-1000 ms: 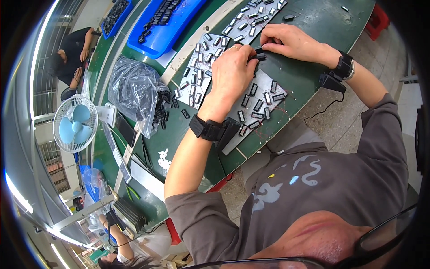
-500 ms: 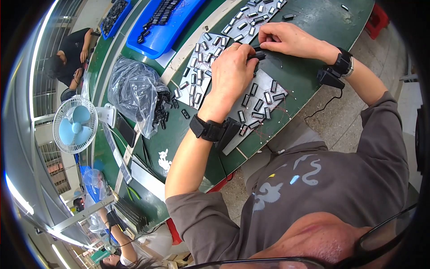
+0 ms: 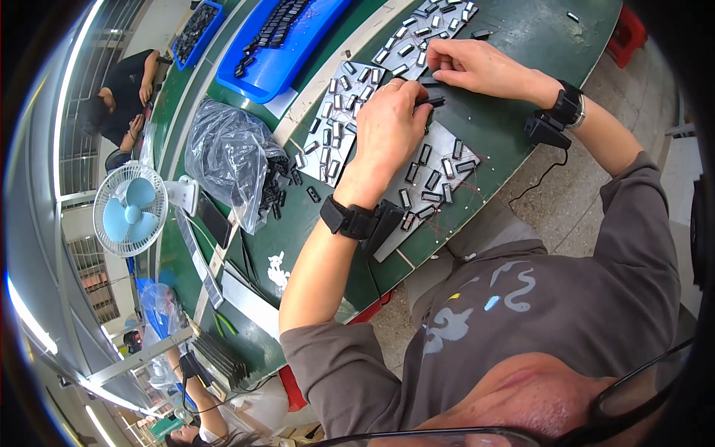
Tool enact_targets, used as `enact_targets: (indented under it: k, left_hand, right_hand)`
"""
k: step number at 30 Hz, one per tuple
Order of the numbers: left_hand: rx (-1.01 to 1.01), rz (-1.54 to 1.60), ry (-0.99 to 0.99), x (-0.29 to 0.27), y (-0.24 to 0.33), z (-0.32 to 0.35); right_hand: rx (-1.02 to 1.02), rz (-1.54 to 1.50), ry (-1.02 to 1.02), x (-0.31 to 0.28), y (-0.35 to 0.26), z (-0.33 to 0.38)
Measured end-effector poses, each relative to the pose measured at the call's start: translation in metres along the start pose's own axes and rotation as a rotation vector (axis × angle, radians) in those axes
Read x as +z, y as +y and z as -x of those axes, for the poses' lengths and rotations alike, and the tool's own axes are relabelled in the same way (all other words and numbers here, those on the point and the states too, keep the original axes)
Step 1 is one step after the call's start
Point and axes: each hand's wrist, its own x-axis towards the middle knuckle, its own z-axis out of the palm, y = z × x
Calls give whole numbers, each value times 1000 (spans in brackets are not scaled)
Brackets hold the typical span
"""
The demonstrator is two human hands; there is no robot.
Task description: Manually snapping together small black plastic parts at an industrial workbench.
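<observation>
My left hand (image 3: 389,123) is closed, its thumb and forefinger pinching a small black rectangular part (image 3: 432,100) above the workbench. Just beyond it my right hand (image 3: 480,67) is bent with thumb and fingertips together; whatever they grip is too small to make out. A dark strip shows between the two hands. Under and beside my left hand lie grey plates (image 3: 441,134) bearing several small black-framed pieces (image 3: 433,179) with pale tops, some trailing thin reddish wires. Another loaded plate (image 3: 387,67) extends toward the far side.
A blue tray (image 3: 261,93) with rows of black parts stands beyond. Left of my forearm are a clear plastic bag (image 3: 223,164), loose black parts (image 3: 275,190), a phone (image 3: 214,222) and a small fan (image 3: 132,212). Two people work along the left; a red stool (image 3: 627,37) stands right.
The view has shifted slightly, so the bench things appear a little to the right. My left hand still pinches the black part; my right fingers stay bent, a touch closer in.
</observation>
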Motion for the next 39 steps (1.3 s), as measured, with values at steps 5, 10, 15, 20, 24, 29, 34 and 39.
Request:
enact_targets:
  k: [5, 10, 15, 20, 24, 29, 34, 39]
  left_hand:
    - [2, 7, 4, 0, -1, 0]
    - [-8, 23, 8, 0, -2, 0]
    - [-29, 38, 12, 1, -2, -1]
    - [-43, -2, 44, 2, -2, -2]
    - [-65, 16, 50, 2, 0, -3]
    - [-39, 41, 70, -10, -2, -3]
    - [-124, 57, 90, -55, -3, 20]
    - [-144, 87, 179, -71, -15, 60]
  right_hand:
    - [-156, 71, 55, 1, 1, 6]
    - [-197, 181, 8, 4, 13, 2]
    - [-265, 209, 24, 5, 18, 2]
    - [-340, 209, -19, 4, 16, 3]
    - [-320, 225, -51, 0, 11, 8]
    - [-390, 258, 46, 0, 16, 6]
    - [-436, 266, 19, 4, 0, 4]
    - [-420, 231, -129, 0, 2, 2]
